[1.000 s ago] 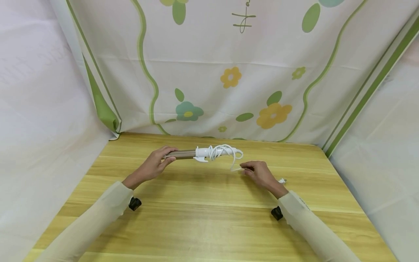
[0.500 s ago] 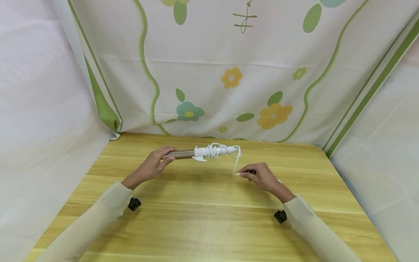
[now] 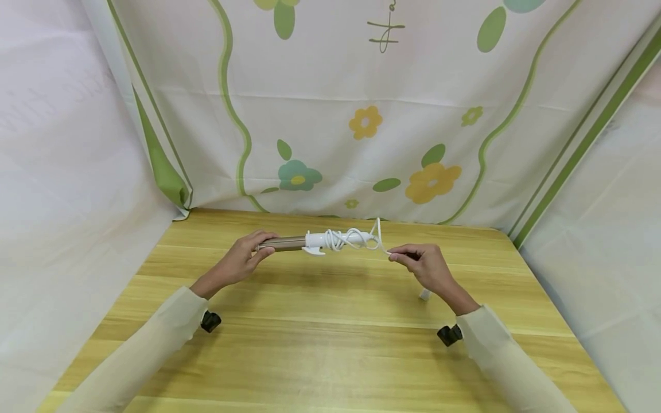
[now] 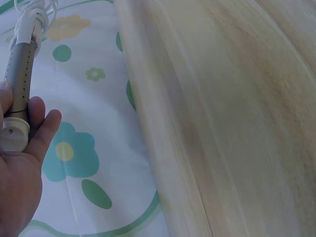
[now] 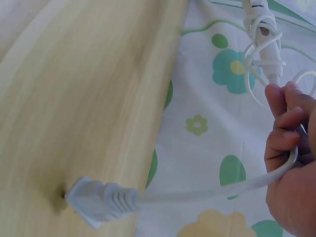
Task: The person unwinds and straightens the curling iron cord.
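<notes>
My left hand (image 3: 238, 258) grips the bronze barrel of a curling iron (image 3: 289, 244) near its tip, thumb on the near side. The iron is held level, its white handle pointing right. A white power cord (image 3: 334, 240) wraps loosely around that handle in several turns, and a loop rises off its end. Just right of the handle, my right hand (image 3: 430, 268) pinches the cord between thumb and fingertips. From this hand the cord's free end runs out to a white plug (image 5: 102, 200), which hangs over the wood in the right wrist view. The plug is partly covered by the hand in the head view.
Below both hands lies a wood-grain table (image 3: 310, 355). A white cloth with printed flowers (image 3: 330, 143) hangs behind its far edge, and pale cloth walls (image 3: 609, 241) flank both sides. Black wrist cameras (image 3: 449, 335) sit beneath the sleeves.
The right hand dips slightly, then moves right and up, drawing the cord with it. A loop now stands above the handle's end. The plug has swung left and nearer. The left hand stays in place.
</notes>
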`<act>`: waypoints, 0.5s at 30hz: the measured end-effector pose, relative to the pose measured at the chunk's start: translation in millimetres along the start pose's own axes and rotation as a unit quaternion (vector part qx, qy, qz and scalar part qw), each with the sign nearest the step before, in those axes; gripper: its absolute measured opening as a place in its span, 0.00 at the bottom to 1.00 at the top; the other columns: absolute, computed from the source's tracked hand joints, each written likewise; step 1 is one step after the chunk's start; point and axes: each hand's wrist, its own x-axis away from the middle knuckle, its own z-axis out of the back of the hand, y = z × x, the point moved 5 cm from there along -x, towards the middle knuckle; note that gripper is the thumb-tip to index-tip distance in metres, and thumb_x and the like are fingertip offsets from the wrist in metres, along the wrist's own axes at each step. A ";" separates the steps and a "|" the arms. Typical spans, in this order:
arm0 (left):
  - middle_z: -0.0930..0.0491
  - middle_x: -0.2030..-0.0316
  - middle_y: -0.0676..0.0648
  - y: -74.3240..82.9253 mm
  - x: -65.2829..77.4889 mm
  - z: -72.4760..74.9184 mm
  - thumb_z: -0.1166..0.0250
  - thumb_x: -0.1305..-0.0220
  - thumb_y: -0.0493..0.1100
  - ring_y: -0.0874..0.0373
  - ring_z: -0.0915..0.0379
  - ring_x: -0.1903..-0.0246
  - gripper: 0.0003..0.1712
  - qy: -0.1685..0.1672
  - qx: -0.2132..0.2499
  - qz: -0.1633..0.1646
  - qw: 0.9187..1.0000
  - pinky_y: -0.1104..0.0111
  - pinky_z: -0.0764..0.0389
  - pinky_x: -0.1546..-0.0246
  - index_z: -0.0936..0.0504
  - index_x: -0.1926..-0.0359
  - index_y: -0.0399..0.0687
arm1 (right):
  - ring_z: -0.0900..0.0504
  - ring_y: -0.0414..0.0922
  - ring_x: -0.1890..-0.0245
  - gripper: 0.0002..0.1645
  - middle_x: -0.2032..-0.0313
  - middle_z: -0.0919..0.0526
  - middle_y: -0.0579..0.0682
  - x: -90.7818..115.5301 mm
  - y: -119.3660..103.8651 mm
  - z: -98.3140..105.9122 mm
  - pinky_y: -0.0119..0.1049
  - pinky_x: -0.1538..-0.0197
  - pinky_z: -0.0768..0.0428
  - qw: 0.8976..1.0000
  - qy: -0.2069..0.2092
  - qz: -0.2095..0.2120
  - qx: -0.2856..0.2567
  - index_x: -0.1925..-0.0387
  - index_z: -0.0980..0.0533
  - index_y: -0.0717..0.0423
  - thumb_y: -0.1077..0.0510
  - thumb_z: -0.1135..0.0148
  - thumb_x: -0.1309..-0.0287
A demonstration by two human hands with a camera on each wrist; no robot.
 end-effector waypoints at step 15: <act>0.19 0.50 0.43 -2.8 4.9 10.9 0.44 0.26 0.40 0.55 0.23 0.58 0.18 -0.005 0.019 0.014 1.000 0.61 0.23 0.59 0.25 0.39 0.41 | 0.23 0.35 0.77 0.10 0.65 0.11 0.56 -10.4 20.4 18.6 0.28 0.74 0.27 0.991 0.087 -0.027 0.094 0.60 0.13 0.58 0.57 0.34 0.37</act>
